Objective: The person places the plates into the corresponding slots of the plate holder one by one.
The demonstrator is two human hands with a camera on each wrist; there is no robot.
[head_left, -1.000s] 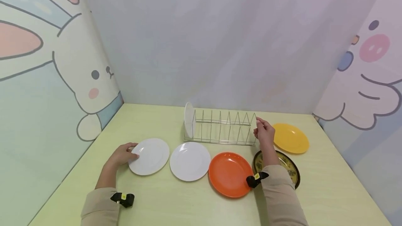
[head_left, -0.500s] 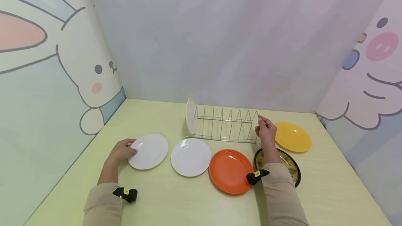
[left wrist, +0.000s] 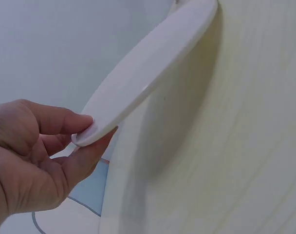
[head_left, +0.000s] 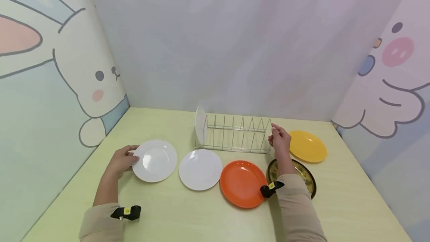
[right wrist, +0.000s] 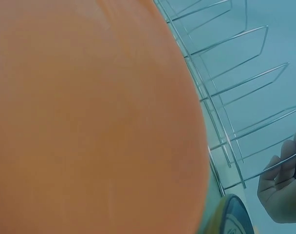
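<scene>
My left hand (head_left: 121,161) pinches the left rim of a white plate (head_left: 155,161), thumb on top and fingers beneath. In the left wrist view this plate (left wrist: 143,68) slants, its held edge raised above the table and a shadow below it. At the back stands a wire dish rack (head_left: 231,149) with one white plate (head_left: 201,125) upright in its leftmost slot. My right hand (head_left: 280,140) holds the rack's right end wire near the top. The right wrist view shows those curled fingers (right wrist: 286,165) at the end wire.
A second white plate (head_left: 201,170), an orange plate (head_left: 243,184) and a dark-rimmed patterned plate (head_left: 304,176) lie in front of the rack. The patterned one is partly under my right forearm. A yellow plate (head_left: 307,146) lies right of the rack. Walls (head_left: 215,47) enclose the table.
The left white plate has come up off the table at its held edge, tilting in my left hand. My right hand keeps its place at the rack's end.
</scene>
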